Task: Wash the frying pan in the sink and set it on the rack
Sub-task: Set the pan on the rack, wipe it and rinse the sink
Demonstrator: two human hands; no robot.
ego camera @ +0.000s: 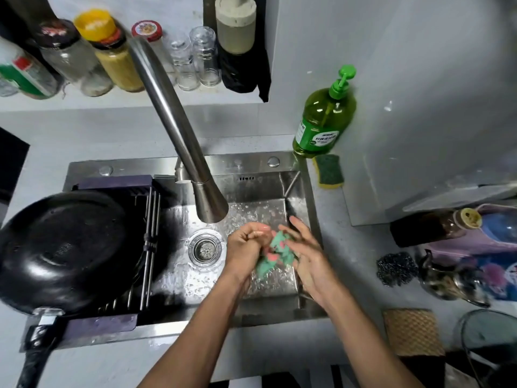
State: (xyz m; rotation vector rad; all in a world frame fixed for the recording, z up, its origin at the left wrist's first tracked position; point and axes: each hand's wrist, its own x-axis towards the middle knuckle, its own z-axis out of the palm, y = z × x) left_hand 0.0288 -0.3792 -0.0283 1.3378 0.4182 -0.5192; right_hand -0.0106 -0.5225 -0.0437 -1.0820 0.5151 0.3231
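Note:
The black frying pan (61, 247) lies upside down on the rack (151, 242) over the left half of the steel sink (251, 169), its handle (36, 357) pointing toward me. Both hands are over the right half of the basin, below the faucet spout (209, 205). My left hand (246, 247) is curled tight around a green and pink cloth (275, 254). My right hand (305, 253) presses the same cloth from the right, fingers partly spread. The cloth is bunched between the two palms.
A green dish soap bottle (324, 119) and a yellow-green sponge (328, 170) sit at the sink's back right corner. Jars and glasses line the shelf behind. A dark scourer (396, 268), a kettle (447, 278) and a woven mat (412, 331) lie on the right counter. The drain (205, 249) is mid-basin.

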